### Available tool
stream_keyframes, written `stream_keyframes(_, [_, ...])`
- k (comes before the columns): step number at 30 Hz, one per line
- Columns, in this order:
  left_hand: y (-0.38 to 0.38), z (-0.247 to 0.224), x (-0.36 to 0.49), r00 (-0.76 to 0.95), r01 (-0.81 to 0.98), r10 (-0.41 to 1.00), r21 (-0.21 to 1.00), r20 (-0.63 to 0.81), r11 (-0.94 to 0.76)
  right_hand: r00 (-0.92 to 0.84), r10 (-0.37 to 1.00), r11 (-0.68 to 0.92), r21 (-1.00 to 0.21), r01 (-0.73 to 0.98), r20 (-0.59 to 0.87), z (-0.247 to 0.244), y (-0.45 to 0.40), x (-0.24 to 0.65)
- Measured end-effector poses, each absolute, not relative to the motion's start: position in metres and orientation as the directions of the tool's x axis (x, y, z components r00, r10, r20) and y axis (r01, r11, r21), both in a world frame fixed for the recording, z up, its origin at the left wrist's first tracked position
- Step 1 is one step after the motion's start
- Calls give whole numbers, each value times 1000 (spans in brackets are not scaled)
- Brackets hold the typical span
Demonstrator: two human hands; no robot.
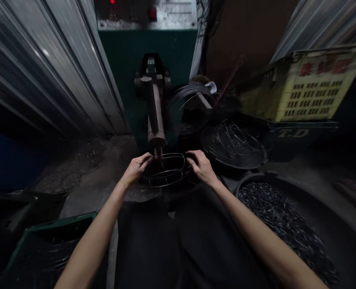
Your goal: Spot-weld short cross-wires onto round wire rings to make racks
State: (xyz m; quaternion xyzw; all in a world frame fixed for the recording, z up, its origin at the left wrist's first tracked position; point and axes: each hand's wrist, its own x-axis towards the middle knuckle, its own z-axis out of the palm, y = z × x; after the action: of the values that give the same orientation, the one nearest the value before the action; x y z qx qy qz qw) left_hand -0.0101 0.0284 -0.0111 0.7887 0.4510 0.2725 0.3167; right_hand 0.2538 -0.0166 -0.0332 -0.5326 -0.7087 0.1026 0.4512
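Observation:
A round wire frame point(166, 172), made of thin metal rings joined by short wires, is held between my two hands in front of the machine. My left hand point(138, 166) pinches its left side with thumb and fingers. On the right side, my right hand point(200, 164) curls its fingers at the ring's edge. Just above the frame, the grey arms point(155, 116) of a green machine point(117, 60) point down toward me, and a reddish electrode tip point(158, 153) comes close to the upper ring. Whether tip and wire touch is too dark to tell.
Right of the machine hangs a bundle of wire point(192, 90). Below it, a dark basin point(241, 160) holds wire rings. A larger tub point(271, 176) contains many short metal pieces. A yellow crate point(312, 94) stands at back right. A green bin point(27, 233) sits lower left.

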Motion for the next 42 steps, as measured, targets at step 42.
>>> stream_keyframes(42, [7, 47, -2, 510, 738, 856, 556, -90, -382, -252, 932, 362, -629, 687, 261, 17, -19, 198])
